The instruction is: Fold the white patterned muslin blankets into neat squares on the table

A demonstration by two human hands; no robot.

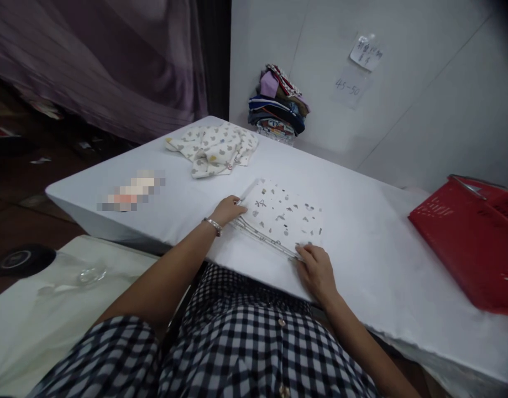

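Note:
A folded white cloth [284, 213] with a small grey print lies flat on the white table [373, 260] in front of me, its stacked layers showing along the near edge. My left hand [229, 211] grips its near left corner, thumb on top and fingers at the side. At the near right corner, my right hand [318, 268] pinches the edge between thumb and fingers. Farther back on the table lies a crumpled white cloth [216, 146] with grey and yellow prints, touched by neither hand.
A blurred-out item [131, 192] lies on the table's left side. To the right stands a red plastic basket [465, 237]. Folded clothes [276, 105] are piled by the back wall, beneath paper notes [366, 52]. A purple curtain [125, 61] hangs at the left.

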